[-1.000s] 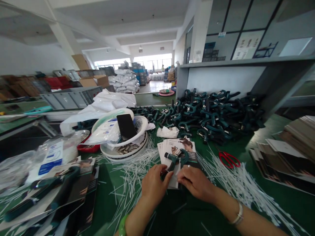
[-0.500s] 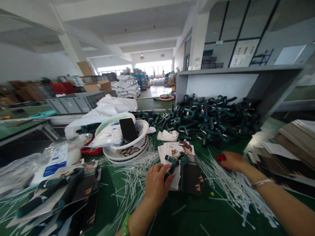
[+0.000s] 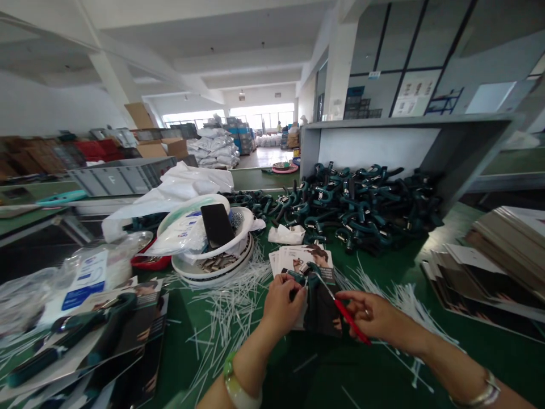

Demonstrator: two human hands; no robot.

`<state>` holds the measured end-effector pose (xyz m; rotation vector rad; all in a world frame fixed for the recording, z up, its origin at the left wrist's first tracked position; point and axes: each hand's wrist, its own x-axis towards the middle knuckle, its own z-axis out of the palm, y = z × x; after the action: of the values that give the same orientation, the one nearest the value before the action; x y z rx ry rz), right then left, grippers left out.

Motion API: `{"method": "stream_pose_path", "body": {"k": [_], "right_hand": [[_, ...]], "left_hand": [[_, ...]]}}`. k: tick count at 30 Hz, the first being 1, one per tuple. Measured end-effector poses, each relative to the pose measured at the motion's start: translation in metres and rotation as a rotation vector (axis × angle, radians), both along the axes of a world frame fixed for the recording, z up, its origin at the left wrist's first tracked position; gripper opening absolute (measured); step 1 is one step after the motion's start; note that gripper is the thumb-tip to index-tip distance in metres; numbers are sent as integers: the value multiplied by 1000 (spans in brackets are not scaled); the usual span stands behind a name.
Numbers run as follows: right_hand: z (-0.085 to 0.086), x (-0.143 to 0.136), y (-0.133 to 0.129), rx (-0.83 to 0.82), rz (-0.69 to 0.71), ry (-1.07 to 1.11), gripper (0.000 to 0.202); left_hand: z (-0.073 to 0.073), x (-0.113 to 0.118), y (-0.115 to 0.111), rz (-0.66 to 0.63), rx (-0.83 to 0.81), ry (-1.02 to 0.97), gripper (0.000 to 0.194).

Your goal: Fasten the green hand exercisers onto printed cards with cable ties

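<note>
My left hand [image 3: 283,304] is closed with its fingertips pinched at a dark teal hand tool [image 3: 313,292], which has a curved head and metal parts. The tool lies on a stack of printed cards [image 3: 326,312]; part of it is hidden by my fingers. Whether a thin tie is also in the pinch is too small to tell. In my right hand [image 3: 374,318] are red-handled scissors [image 3: 351,321], their thin metal end pointing up and left to the tool's head. White cable ties [image 3: 232,309] are strewn on both sides of the cards.
Many teal tools [image 3: 361,207] are heaped in front of a grey shelf [image 3: 409,122]. At left stand white bowls [image 3: 247,230] with a phone [image 3: 217,226] on top, and carded tools [image 3: 106,341]. More cards [image 3: 489,284] are piled at right on the green table [image 3: 323,375].
My right hand has come left from the cable ties, bringing the scissors to the tool. My left hand has shifted slightly right and its fingers are now pinched nearer the tool's head.
</note>
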<state>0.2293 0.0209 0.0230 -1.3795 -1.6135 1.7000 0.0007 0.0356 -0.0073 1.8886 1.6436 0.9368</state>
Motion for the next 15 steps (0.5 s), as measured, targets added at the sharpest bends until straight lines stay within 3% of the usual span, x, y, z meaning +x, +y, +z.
{"method": "stream_pose_path", "body": {"k": [5,9,15], "right_hand": [[10,-6,7,-73,127,-27,49],[14,-10,13,-164,92,-1,44],[-4,-15,22,-208,75,136,41]], "left_hand": [[-5,-3,1,11,-6,-45,15],[-5,-4,1,-14,6,-67,15],[-8,-6,3,-47,18,-94,15]]}}
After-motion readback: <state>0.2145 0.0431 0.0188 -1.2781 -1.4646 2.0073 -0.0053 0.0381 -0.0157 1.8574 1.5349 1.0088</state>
